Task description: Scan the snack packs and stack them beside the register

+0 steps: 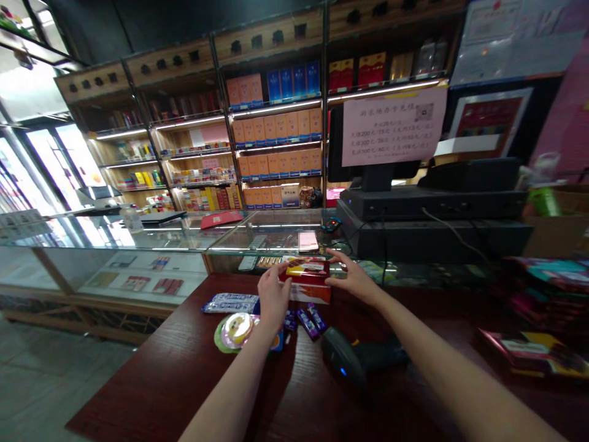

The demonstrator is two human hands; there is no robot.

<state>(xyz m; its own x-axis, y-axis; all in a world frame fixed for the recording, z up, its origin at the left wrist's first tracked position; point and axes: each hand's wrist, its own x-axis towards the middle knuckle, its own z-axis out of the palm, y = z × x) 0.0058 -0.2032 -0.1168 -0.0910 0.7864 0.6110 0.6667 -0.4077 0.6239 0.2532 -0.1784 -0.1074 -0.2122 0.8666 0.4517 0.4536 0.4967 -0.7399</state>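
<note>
A red and yellow snack box (306, 267) is at the back of the dark wooden counter, above a red and white flat piece (307, 293). My left hand (273, 296) closes on the box's left edge. At its right edge is my right hand (353, 281), fingers curved and apart; I cannot tell whether they touch it. Beside my left hand are a blue and white packet (230, 303) and round colourful packaged items (238, 329). Small purple-wrapped bars (308, 324) lie between my forearms. A black handheld barcode scanner (343, 356) rests near my right forearm.
A glass display counter (239, 230) runs behind the wooden one, with a red folder (221, 219) on top. At right stand a monitor with a pink paper sign (393, 127) and stacked snack boxes (547, 294). Lit shelves of boxes (278, 126) fill the back wall.
</note>
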